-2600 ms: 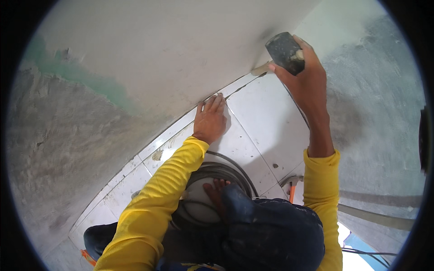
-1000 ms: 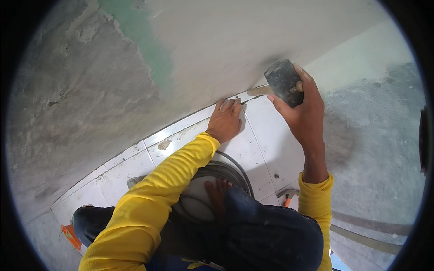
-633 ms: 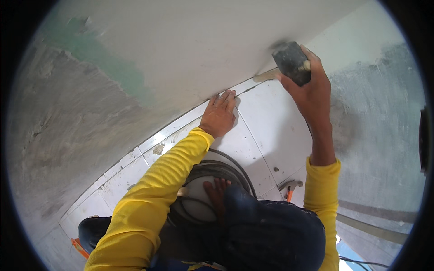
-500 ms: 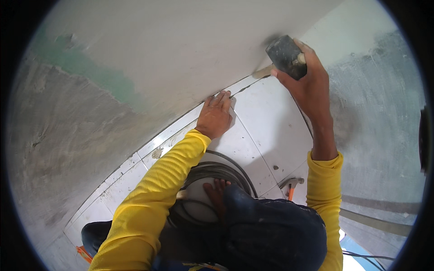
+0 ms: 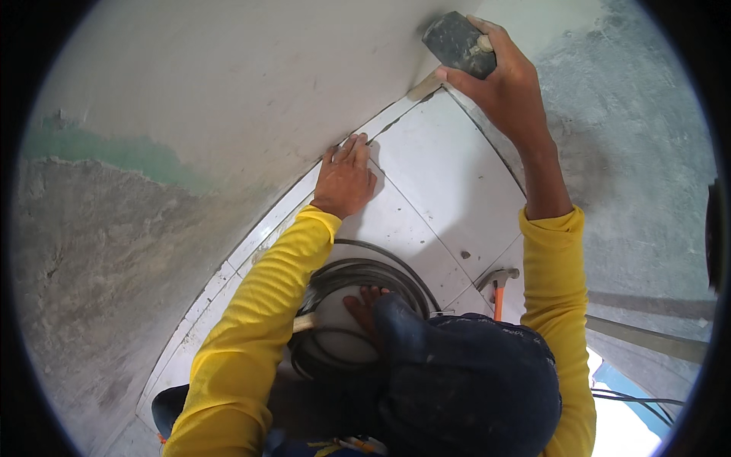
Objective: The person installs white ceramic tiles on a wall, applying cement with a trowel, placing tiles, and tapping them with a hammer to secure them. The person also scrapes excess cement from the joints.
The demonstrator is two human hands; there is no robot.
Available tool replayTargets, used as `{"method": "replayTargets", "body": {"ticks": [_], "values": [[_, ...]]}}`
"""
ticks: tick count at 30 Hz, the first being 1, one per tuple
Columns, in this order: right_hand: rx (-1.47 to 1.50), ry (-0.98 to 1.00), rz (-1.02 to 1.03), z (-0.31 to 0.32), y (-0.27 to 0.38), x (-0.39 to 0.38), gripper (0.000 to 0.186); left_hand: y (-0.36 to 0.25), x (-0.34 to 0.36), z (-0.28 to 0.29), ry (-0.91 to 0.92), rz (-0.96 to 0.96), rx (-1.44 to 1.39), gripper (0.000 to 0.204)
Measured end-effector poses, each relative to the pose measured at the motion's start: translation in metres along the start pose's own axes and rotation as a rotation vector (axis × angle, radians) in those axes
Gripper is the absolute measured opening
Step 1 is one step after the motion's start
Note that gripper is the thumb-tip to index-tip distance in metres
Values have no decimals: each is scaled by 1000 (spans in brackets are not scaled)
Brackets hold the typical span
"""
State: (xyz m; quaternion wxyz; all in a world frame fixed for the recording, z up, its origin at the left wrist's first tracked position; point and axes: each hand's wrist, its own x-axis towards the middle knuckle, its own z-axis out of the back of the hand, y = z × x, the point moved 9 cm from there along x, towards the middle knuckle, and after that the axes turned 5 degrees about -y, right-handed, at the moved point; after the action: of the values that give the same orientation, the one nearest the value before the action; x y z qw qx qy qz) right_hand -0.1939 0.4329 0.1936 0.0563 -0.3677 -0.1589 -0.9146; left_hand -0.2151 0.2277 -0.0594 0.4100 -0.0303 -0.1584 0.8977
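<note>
My right hand (image 5: 509,84) is closed around the black head of a rubber mallet (image 5: 457,42), close to the wall at the far corner. A light brown piece below the head looks like its handle, reaching down to the skirting; where the two join is unclear. My left hand (image 5: 346,179) lies flat, fingers stretched out and side by side, on the narrow white tile strip (image 5: 288,207) along the foot of the wall. The strip's far part runs toward the mallet. White floor tiles (image 5: 449,160) spread beside it.
A coil of dark hose or cable (image 5: 381,270) lies around my bare foot (image 5: 364,311). A claw hammer (image 5: 499,293) with an orange handle rests on the tiles by my right forearm. A small lump (image 5: 465,254) sits nearby. Rough grey walls (image 5: 624,175) rise at both sides.
The view has shifted, so the scene sits higher and slightly left at the far corner. My left hand stays on the strip, and my right hand still grips the mallet in nearly the same place.
</note>
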Motion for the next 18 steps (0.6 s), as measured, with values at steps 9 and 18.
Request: {"method": "replayTargets", "body": {"ticks": [9, 18], "values": [[-13, -4, -43, 2, -2, 1, 69, 0, 1, 0, -29, -22, 30, 68], [-70, -12, -45, 1, -6, 0, 73, 0, 1, -1, -13, 5, 3, 67]]}}
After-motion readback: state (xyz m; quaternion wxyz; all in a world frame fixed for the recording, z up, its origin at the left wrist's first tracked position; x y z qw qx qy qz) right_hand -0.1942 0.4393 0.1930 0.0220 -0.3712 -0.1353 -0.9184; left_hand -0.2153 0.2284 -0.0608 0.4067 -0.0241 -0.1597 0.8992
